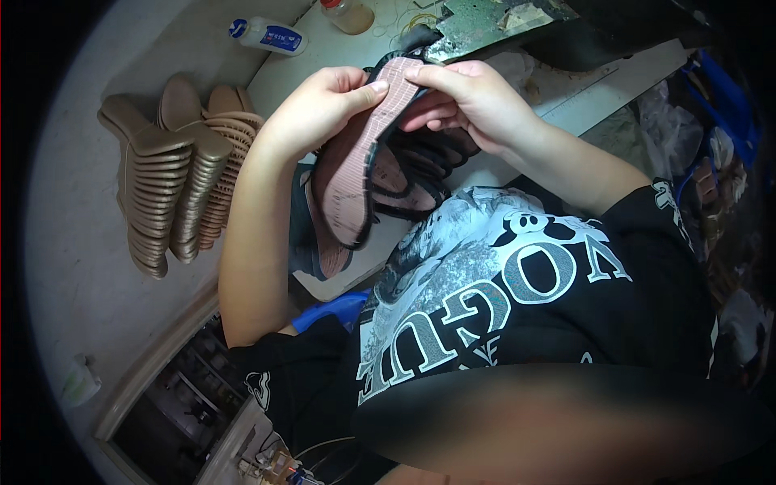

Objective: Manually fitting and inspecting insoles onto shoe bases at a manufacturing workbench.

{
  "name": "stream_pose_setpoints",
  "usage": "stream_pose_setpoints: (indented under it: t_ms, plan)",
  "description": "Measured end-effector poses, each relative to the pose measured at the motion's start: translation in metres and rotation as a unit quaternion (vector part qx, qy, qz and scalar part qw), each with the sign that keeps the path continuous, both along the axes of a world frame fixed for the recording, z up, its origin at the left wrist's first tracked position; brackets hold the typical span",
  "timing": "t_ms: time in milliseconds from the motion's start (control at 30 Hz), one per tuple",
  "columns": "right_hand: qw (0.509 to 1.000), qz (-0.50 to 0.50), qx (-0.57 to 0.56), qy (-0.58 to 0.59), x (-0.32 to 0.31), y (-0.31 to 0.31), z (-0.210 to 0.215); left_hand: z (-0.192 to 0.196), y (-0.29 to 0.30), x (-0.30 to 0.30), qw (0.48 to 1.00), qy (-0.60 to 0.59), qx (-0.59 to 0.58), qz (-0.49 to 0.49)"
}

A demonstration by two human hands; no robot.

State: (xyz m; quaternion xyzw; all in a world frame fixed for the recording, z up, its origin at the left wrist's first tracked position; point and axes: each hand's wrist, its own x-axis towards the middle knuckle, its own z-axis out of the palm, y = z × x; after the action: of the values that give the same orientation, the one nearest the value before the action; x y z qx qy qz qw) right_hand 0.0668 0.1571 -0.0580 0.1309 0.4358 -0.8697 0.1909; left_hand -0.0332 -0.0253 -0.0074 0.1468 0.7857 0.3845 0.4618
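A long pinkish insole (pixel 346 182) with a black bound edge hangs slantwise between my hands, its wide end toward me. My left hand (pixel 335 105) pinches the narrow far end from the left, thumb on top. From the right, my right hand (pixel 473 97) grips the same end with its thumb on the upper face; its other fingers curl beneath and are partly hidden. Under the held piece lies a pile of similar black-edged insoles (pixel 412 198), partly covered by it.
Bundles of tan insoles (pixel 158 186) tied with string are stacked at the left. On the white table (pixel 279 81) are a white bottle (pixel 279 36), a red-lidded jar (pixel 349 16) and a worn green machine (pixel 485 28). Clear plastic bags (pixel 667 129) lie at the right.
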Motion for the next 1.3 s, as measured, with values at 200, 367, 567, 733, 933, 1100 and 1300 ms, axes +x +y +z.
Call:
stream_pose_setpoints:
  t_ms: [200,367,567,733,933,1100,1300]
  plan:
    - [1.0,0.004,0.004,0.004,0.001,0.002,-0.009,0.005,0.008,0.019,0.997,-0.045,-0.046,0.033]
    - [0.998,-0.014,-0.036,0.059,0.007,0.007,-0.024,0.0,0.02,0.035,0.997,-0.031,-0.028,0.068]
    - [0.999,-0.012,-0.035,0.001,0.014,-0.029,-0.003,0.005,-0.01,0.033,0.988,0.068,-0.005,0.136]
    - [0.992,-0.006,-0.12,-0.03,0.014,-0.049,0.007,-0.016,-0.013,0.027,0.981,0.104,0.037,0.157]
    - [0.994,-0.031,-0.094,-0.045,0.008,-0.045,0.011,0.002,0.001,0.012,0.984,0.067,-0.026,0.163]
    - [0.984,0.002,-0.178,-0.013,0.003,-0.035,0.011,-0.003,0.002,0.012,0.981,0.064,0.008,0.182]
    - [0.954,0.215,0.166,0.127,0.021,0.022,0.006,-0.007,0.004,0.013,0.975,0.041,0.004,0.218]
